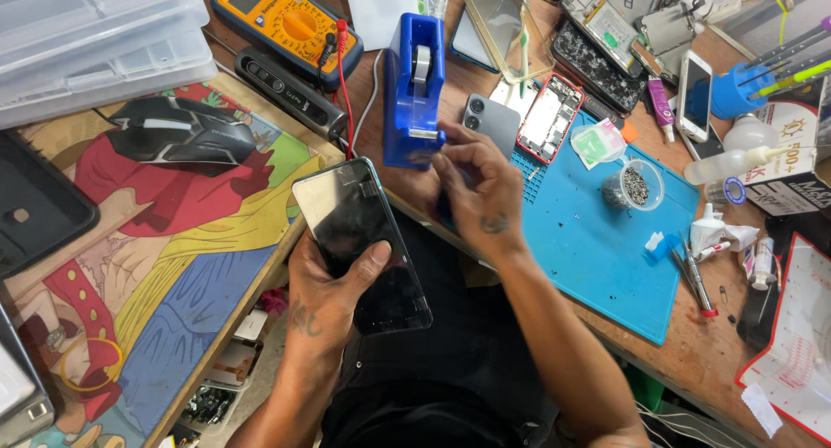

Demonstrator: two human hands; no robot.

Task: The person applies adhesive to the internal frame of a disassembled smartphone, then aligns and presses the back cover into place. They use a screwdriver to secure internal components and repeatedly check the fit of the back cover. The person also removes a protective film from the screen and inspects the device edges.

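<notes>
My left hand [333, 294] grips a black smartphone [359, 236] by its lower half, thumb across the dark glass, holding it tilted over the table's edge. My right hand [480, 184] reaches to the front of a blue tape dispenser [414, 93], fingers pinched together at its cutter end; whether they hold tape I cannot tell. Just behind that hand lies a grey phone back cover [492, 119] with camera holes, and beside it an opened phone with a red frame [549, 117].
A blue work mat [597, 249] carries a small clear cup of screws [634, 185]. Tweezers and small bottles lie at right. A yellow multimeter [281, 19], a black mouse [182, 132] on a colourful mat, clear plastic boxes and phone parts crowd the back.
</notes>
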